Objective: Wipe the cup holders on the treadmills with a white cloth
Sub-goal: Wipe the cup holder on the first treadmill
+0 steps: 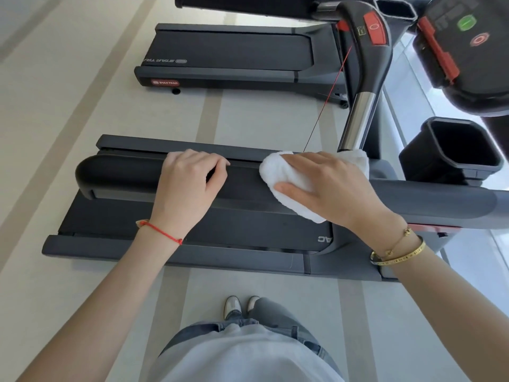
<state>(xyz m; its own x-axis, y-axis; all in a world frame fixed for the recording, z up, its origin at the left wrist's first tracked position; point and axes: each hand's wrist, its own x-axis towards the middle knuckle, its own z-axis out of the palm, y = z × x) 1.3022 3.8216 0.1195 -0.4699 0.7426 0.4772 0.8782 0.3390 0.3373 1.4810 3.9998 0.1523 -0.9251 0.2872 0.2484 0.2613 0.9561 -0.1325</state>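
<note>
Reading STAR TRAC, far treadmill [234, 51] label [165, 83]

Cup holder [465, 146] mouth stood open, reachable from above. Chrome post [358, 119] and handrail [429, 199] (passing just beside it) lay between it and the right hand [330, 186] holding the white cloth [278, 172].

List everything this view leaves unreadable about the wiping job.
Head view only:
- Near cup holder: the inside is too dark to judge clean or dirty.
- Handrail: the stretch under the white cloth is covered by the cloth and the right hand.
- Console: cut off by the right edge, and its markings are blurred.
- Far cup holder: too small and dark to see inside.
</note>
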